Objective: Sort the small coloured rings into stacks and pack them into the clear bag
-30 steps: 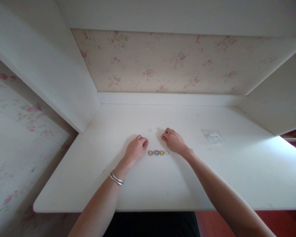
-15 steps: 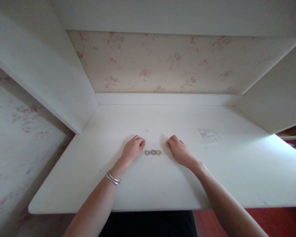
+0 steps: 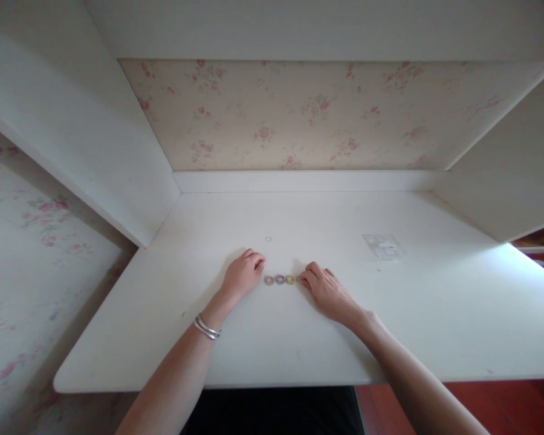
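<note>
Several small rings lie in a row on the white desk: a beige ring (image 3: 269,280), a purple-grey ring (image 3: 280,279), a yellow ring (image 3: 290,280) and a thin pale ring (image 3: 298,279) at the right end. The fingertips of my right hand (image 3: 320,287) close on that pale ring and partly cover it. My left hand (image 3: 243,273) rests at the left of the row with its fingers curled together; whatever may be between them is hidden. Farther back, another thin ring (image 3: 268,239) lies on its own.
A clear plastic bag (image 3: 384,246) lies flat on the desk (image 3: 254,350) to the right, with a tiny dark speck near it. White side panels and a low back ledge (image 3: 308,181) bound the desk. Flowered wallpaper (image 3: 272,115) covers the wall behind.
My right hand has come down and slightly left, from beside the row onto the pale end ring. My left hand has stayed in about the same place.
</note>
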The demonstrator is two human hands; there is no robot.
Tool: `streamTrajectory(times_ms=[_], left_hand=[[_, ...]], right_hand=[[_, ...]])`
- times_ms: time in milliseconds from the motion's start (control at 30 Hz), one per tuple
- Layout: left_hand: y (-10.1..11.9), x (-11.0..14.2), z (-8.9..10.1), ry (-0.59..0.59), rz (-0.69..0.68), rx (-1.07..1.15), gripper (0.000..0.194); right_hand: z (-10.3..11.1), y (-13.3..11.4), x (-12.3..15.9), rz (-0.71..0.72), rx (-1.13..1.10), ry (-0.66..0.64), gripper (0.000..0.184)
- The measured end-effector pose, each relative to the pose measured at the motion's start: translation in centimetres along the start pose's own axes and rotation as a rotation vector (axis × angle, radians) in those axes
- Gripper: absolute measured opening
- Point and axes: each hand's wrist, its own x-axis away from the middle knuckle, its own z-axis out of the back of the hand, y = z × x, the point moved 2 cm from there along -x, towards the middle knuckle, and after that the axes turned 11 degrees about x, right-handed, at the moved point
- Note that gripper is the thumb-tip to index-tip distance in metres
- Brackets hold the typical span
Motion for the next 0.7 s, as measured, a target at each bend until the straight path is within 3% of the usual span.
streamTrajectory(times_ms=[167, 367, 533, 700], left_hand=[[0.0, 0.0, 0.1, -0.007, 0.012, 0.007, 0.018], [0.3, -0.5, -0.1, 0.007, 0.057, 0.036, 0.019], [0.8, -2.9, -0.8, 0.01, 0.115, 0.001, 0.019], [0.8, -5.7, -1.3, 0.026, 0.137, -0.142, 0.021]], right_hand=[[0.0, 0.3, 0.1, -0.029, -0.075, 0.069, 0.026], [0.4, 2.4, 0.7, -0.235, -0.304, 0.309, 0.026], [0.0, 3.6, 1.0, -0.405, -0.417, 0.431, 0.028], [0.4, 3.6, 1.4, -0.459, -0.457, 0.509, 0.028]])
